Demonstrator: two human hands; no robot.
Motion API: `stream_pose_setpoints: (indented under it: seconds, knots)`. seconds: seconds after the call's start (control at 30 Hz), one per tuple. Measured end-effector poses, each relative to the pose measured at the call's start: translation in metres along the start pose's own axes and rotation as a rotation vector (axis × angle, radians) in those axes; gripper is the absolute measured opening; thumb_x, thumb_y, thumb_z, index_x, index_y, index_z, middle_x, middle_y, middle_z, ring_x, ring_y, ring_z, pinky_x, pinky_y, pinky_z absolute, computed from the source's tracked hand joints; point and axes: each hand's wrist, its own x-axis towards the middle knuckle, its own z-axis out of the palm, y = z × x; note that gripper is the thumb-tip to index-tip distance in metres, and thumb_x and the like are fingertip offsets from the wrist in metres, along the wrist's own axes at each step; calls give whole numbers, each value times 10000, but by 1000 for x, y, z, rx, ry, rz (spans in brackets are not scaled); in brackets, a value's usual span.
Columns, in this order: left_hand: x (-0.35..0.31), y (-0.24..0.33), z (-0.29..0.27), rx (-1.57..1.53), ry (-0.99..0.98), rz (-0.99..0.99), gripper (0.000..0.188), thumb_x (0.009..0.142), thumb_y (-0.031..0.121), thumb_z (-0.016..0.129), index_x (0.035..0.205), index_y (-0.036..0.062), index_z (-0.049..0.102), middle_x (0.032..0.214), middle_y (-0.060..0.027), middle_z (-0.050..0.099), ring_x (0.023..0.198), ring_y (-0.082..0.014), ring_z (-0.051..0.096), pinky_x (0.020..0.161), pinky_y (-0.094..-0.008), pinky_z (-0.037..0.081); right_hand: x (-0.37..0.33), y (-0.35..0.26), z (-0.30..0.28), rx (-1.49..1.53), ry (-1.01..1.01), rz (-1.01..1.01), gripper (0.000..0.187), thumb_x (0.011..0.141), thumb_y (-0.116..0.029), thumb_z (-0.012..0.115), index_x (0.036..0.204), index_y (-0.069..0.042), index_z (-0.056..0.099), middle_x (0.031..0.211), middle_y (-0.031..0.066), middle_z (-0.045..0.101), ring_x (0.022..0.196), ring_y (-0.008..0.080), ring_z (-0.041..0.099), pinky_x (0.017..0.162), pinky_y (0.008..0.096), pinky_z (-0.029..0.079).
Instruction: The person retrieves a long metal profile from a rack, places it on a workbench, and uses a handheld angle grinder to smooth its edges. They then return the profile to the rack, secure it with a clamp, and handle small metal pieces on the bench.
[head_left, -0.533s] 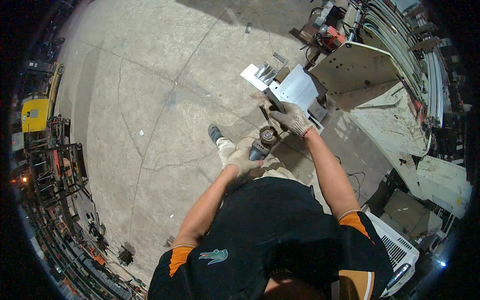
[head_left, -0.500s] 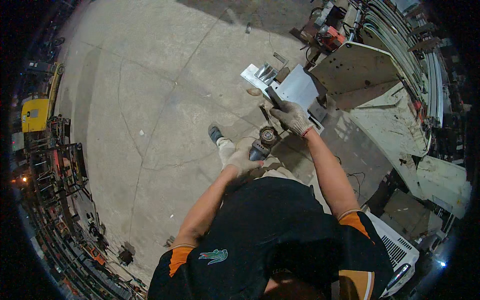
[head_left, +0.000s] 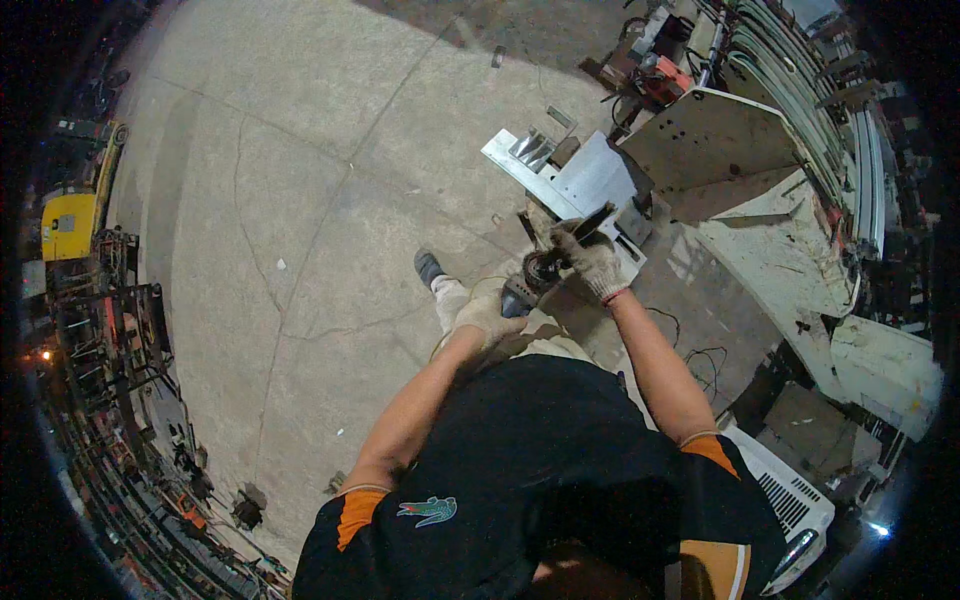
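Concrete floor (head_left: 380, 210) (cracked in places): small metal piece (head_left: 498, 56), white scrap (head_left: 281, 265).

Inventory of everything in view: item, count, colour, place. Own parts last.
power tool: 1, dark grey, in the left hand
metal bar: 1, dark, in the right hand
metal plates: at least 2, pale grey, beyond the right hand
shiny block: 1, silver, at the plates' far end
large panel: 1, cream and brown, right side
vented casing: 1, white, lower right
yellow box: 1, yellow, left edge
clutter: too dense to count, mostly dark, left edge
floor: 1, grey, below
shirt: 1, black and orange, bottom centre
shoe: 1, grey, near centre
hands: 2, off-white gloves, centre
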Motion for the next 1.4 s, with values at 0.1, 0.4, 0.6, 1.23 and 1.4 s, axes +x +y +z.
stream_pose_setpoints:
  seconds: [0.1, 0.4, 0.6, 1.23, 1.4]
  knots:
    - [2, 4, -3, 58, -103, -96, 826, 713, 459, 795, 1370, 61, 493, 1204, -239, 634, 1106, -397, 627, 947, -421, 494, 3, 12, 19, 338, -105, -147, 379, 899, -416, 709, 1029, -60, 722, 1008, 125, 728, 962, 263, 679, 848, 373, 518]
    - [-5, 5, 1, 112, -30, -100, 578, 683, 432, 812, 1083, 37, 680, 962, -192, 719, 930, -341, 701, 828, -422, 541, 14, 22, 17, -113, -135, -366, 309, 857, -307, 739, 1041, -58, 727, 1038, 134, 733, 922, 252, 679, 857, 373, 529]
    - [-21, 8, 0, 56, -13, -67, 441, 685, 324, 764, 1023, 49, 701, 851, -163, 724, 814, -299, 718, 752, -399, 555, 18, 11, 10, -469, 63, -448, 289, 838, -307, 745, 1002, -70, 728, 1002, 165, 718, 873, 313, 677, 794, 395, 530]
    - [-21, 23, -11, 25, -109, -237, 849, 637, 216, 805, 1419, 163, 480, 1123, -119, 700, 1051, -279, 671, 921, -353, 501, 41, 37, 22, -105, -58, -484, 279, 856, -262, 724, 1054, -66, 727, 1007, 162, 710, 949, 350, 670, 836, 422, 540]
    - [-26, 13, -6, 49, -23, -176, 880, 610, 237, 831, 1419, 197, 487, 1142, -128, 696, 1066, -288, 667, 929, -365, 503, 37, 19, 18, -702, -168, -464, 357, 759, -235, 766, 1095, -124, 719, 1063, 189, 685, 973, 341, 668, 890, 428, 530]
